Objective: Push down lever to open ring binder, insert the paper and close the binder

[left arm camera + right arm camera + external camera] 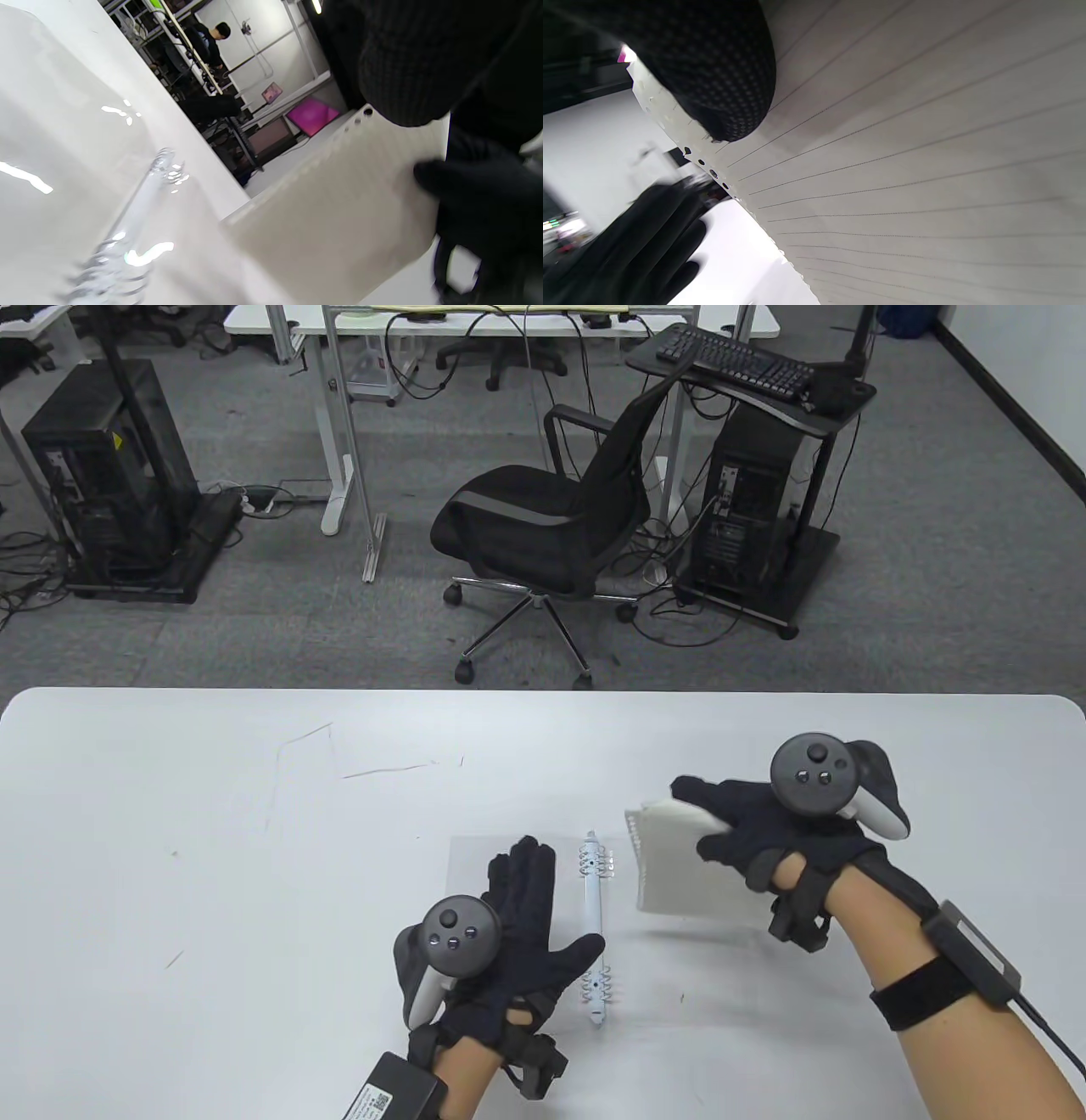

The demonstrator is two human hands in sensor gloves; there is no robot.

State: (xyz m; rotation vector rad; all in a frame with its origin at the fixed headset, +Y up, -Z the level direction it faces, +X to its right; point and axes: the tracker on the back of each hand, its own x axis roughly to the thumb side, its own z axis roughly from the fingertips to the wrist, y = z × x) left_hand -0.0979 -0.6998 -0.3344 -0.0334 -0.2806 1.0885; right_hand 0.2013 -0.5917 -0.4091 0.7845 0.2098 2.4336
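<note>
A clear ring binder lies open on the white table, its white spine point(594, 914) with metal rings running front to back; the spine point(135, 207) shows blurred in the left wrist view. My left hand point(526, 925) lies flat on the binder's left cover, fingers straight, thumb touching the spine. My right hand point(747, 827) holds a stack of lined, hole-punched paper point(670, 861) lifted over the right cover, thumb on top, punched edge toward the rings. The paper point(339, 212) fills the left wrist view's right half. Close up, the paper point(925, 169) shows its ruled lines, with a fingertip point(725, 84) on it.
The table's far edge point(543, 694) runs across the middle of the table view. Beyond it stand a black office chair point(551, 517) and computer towers on the floor. Bare white tabletop point(212, 857) stretches to the left of the binder.
</note>
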